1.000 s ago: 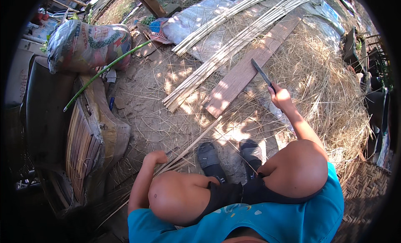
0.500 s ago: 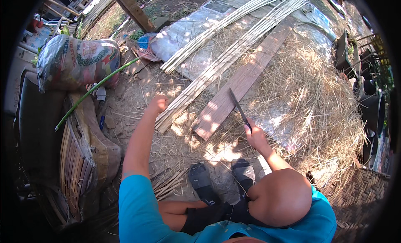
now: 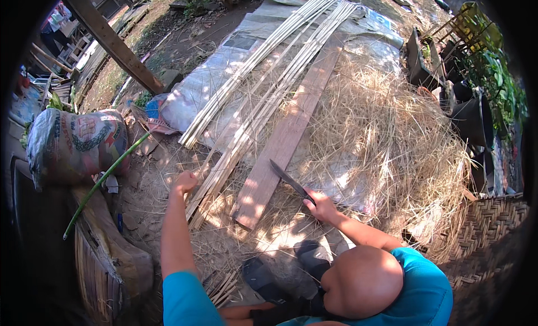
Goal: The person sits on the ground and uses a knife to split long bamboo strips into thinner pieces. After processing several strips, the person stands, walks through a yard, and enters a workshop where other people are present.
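My left hand [image 3: 185, 182] is closed at the near left edge of a bundle of long pale split-bamboo strips [image 3: 252, 124]. From its fist a single bamboo strip [image 3: 208, 159] runs up and away, a little apart from the others. In my right hand [image 3: 320, 207] is a knife with a long dark blade [image 3: 287, 178]; its tip points up and left, over the near part of a flat wooden plank [image 3: 274, 152]. The plank lies to the right of the bundle, sloping away from me. A second bundle of bamboo strips [image 3: 235, 79] lies farther left.
Loose shavings [image 3: 398, 147] heap up on the right over a pale sheet [image 3: 190, 99]. On the left are a stuffed sack [image 3: 78, 141], a green stalk [image 3: 103, 180] and a worn wooden block [image 3: 115, 242]. A woven mat [image 3: 487, 231] lies right; a post [image 3: 115, 40] stands at the back.
The view has shifted, so the scene sits lower and farther left. A single bamboo strip now stands apart from the near bundle at my left hand. The knife stays in my right hand.
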Motion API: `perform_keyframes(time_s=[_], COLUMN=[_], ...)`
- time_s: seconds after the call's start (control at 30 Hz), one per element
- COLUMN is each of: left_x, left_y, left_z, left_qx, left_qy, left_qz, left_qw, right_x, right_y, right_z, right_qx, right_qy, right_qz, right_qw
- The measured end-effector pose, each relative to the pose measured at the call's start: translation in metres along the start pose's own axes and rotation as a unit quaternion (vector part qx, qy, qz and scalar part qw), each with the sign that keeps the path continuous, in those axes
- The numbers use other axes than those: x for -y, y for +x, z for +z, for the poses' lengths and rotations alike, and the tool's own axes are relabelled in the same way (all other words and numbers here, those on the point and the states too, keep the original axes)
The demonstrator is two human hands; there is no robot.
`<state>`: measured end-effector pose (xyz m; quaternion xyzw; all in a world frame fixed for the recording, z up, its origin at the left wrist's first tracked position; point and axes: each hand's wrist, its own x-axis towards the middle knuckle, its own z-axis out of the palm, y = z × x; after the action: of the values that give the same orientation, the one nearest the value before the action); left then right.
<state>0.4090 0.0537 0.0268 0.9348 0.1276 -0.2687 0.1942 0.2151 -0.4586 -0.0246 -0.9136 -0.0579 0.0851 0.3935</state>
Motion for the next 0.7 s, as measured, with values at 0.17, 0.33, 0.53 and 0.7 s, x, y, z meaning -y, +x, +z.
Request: perform_keyframes(time_s=[0.17,0.33,0.53,0.7], left_x=[0.001,-0.123,-0.088,-0.111], left_y=[-0.048,-0.172,-0.181,-0.157], left_z=[-0.118,-0.182,-0.134,-0.064], left_qx=[-0.074,-0.401,-0.228,-0.085], left_qy=[0.127,0.051,-0.245,-0.320], left_qz=[0.102,0.174,0.244,0.171], left_qw=[0.984,0.898,0.910,0.928], right_x=[0.020,0.015,0.016,0.016], right_y=[0.004,-0.004,-0.005,-0.005], right_z=[0.008,-0.011,-0.005,-0.007], right_qx=[0.000,-0.016,-0.008,0.049], right_qy=[0.029,0.024,0.004,-0.002], right_qz=[-0.031,-0.019,-0.005,0.069], right_qw=[0.999,0.999,1.000,0.996])
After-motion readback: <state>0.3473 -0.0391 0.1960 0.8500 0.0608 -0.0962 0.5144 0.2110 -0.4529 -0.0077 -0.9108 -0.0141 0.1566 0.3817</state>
